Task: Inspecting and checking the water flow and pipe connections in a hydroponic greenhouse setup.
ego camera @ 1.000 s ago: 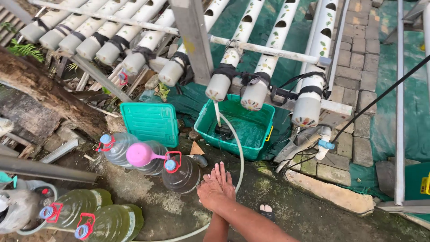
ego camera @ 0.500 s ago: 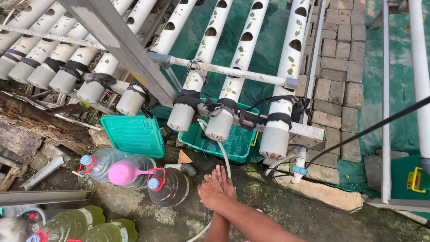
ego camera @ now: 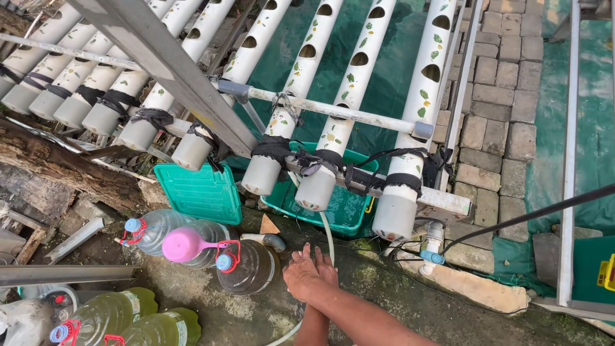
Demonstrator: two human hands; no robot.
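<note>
My right hand point(ego camera: 298, 279) lies flat over my left hand point(ego camera: 327, 265), palms pressed together low above the wet, mossy concrete. Their fingers are stretched out and point toward a green plastic tub point(ego camera: 349, 214). A thin pale hose point(ego camera: 328, 232) comes down from the tub, passes under my hands and shows again below them. Neither hand grips anything that I can see. Just left of my hands stands a brownish water jug point(ego camera: 248, 268) with a blue cap.
White pipes with planting holes point(ego camera: 423, 96) slope down on a grey metal frame point(ego camera: 168, 72) above the tub. A green lid point(ego camera: 200, 191), clear jugs point(ego camera: 157, 229), a pink funnel point(ego camera: 184, 245), yellow-green jugs point(ego camera: 109, 314) and an old log point(ego camera: 57, 163) lie left. Paving bricks point(ego camera: 493, 109) are right.
The view has tilted up and closer to the pipe rack, so the jugs and tub sit lower in the picture. My hands stay pressed together in about the same place.
</note>
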